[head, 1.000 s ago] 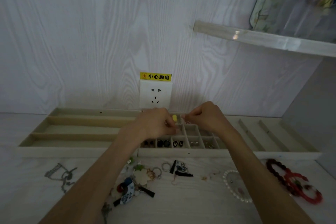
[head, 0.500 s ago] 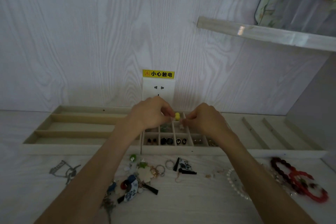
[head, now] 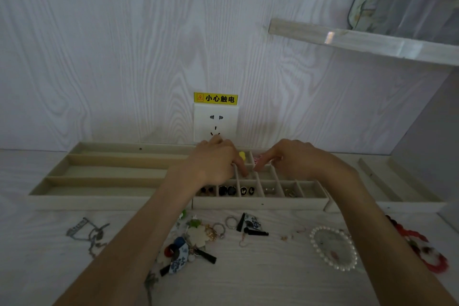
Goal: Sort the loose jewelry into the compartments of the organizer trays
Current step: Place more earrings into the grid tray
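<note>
A small yellow piece (head: pixel 242 156) is lying in a back-row compartment of the middle organizer tray (head: pixel 260 202), at about one o'clock from the left hand (head: pixel 215 164) and just beside its knuckles. Nothing seems to be pinching it, though the knuckles partly cover it. The left hand is reaching over the tray with its back up, fingers curled downward and one fingertip dipping into a compartment; whether it has hold of anything I cannot tell. The right hand (head: pixel 295 158) is hovering at three o'clock from the yellow piece, palm down, fingers loosely bent and pointing toward the left hand, its fingertips near a small pink piece (head: pixel 258 158) in the next compartment. Whether it is touching that piece is unclear.

Dark round earrings (head: pixel 227 190) are sitting in the tray's front row. At nine o'clock lies a tray with long slots (head: pixel 99 174). On the white table (head: pixel 273 276) near me, a heap of loose jewelry (head: pixel 191 243) is lying at six o'clock, a pearl bracelet (head: pixel 332 248) at four o'clock, a red bracelet (head: pixel 427 251) farther right, and a silver chain (head: pixel 87 233) at eight o'clock.
</note>
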Demonstrator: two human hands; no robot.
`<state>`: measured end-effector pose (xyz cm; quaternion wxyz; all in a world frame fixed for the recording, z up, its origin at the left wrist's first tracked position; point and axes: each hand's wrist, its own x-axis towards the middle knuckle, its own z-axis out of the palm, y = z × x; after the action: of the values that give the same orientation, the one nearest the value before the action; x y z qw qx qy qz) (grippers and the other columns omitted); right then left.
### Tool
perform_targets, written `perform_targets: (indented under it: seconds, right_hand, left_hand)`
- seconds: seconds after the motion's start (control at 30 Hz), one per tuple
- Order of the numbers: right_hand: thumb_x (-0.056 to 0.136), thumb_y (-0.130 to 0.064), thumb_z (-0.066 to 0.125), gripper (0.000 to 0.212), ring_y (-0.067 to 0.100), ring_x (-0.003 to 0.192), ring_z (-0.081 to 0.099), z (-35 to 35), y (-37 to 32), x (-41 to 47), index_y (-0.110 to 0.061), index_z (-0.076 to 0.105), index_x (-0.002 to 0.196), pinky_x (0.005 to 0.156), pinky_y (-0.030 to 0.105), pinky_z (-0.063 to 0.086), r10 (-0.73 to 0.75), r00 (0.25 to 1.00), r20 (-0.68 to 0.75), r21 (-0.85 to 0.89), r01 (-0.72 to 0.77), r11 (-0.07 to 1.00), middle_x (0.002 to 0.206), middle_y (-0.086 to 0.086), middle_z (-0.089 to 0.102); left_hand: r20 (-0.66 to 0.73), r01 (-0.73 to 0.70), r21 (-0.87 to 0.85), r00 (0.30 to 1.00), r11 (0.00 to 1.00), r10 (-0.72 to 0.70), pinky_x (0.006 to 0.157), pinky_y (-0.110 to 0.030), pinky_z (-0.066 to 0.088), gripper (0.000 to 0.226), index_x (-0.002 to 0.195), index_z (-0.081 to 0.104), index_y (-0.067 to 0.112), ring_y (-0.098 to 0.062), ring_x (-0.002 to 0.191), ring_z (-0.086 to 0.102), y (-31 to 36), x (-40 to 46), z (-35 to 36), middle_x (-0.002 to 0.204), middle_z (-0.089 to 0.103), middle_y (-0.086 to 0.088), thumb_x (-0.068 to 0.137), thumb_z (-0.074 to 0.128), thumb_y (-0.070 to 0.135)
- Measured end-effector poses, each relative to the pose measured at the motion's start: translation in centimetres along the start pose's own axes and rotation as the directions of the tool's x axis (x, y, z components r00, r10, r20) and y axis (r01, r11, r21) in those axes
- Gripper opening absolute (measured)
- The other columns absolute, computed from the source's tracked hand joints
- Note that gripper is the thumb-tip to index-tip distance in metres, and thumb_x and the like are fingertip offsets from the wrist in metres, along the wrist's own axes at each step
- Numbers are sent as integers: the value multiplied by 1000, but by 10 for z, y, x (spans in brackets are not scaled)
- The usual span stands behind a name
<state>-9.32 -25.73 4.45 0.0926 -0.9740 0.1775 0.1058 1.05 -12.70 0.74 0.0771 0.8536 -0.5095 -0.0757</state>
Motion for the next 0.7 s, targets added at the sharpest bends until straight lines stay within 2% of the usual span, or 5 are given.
perform_targets:
  seconds: [0.13,0.27,0.43,0.53,0.7]
  right_hand:
    - [95,-14,42,36,14,117,51,-4,3,-3,-37,64,111,101,32,36,-21,999,29,7,21,1000,136,-6,51]
    - [92,-21,54,21,9,94,57,-25,17,-22,-26,68,107,89,22,45,-100,993,56,131,92,987,105,-5,63]
    - [82,-25,69,18,0,74,53,-15,23,-44,-25,72,99,70,13,42,-171,971,166,79,159,984,86,-10,62]
    - [75,-29,76,27,-1,70,50,10,26,-57,-29,70,101,65,13,39,-197,956,219,44,192,980,87,-8,61]
    - [71,-32,78,22,0,71,56,43,32,-65,-32,72,92,71,22,47,-202,979,22,68,200,977,82,-15,62]
  left_hand:
    - [-9,2,70,1000,998,-1,96,-33,27,45,114,63,44,-18,123,30,1,1,7,138,42,6,92,43,9]
    - [-88,8,65,996,998,-3,91,-30,28,40,110,65,42,-18,118,35,4,-1,1,130,48,5,92,47,12]
    - [-78,-59,-157,996,986,47,90,-33,42,24,105,66,42,-13,99,43,13,-6,-13,118,58,3,92,53,27]
    - [-15,-97,-186,995,978,96,89,-28,45,24,112,65,37,-6,100,51,23,-19,-17,110,52,19,94,52,29]
    - [-100,-121,-341,991,932,92,89,-28,49,20,107,67,36,-1,95,58,32,-44,2,109,62,19,92,56,27]
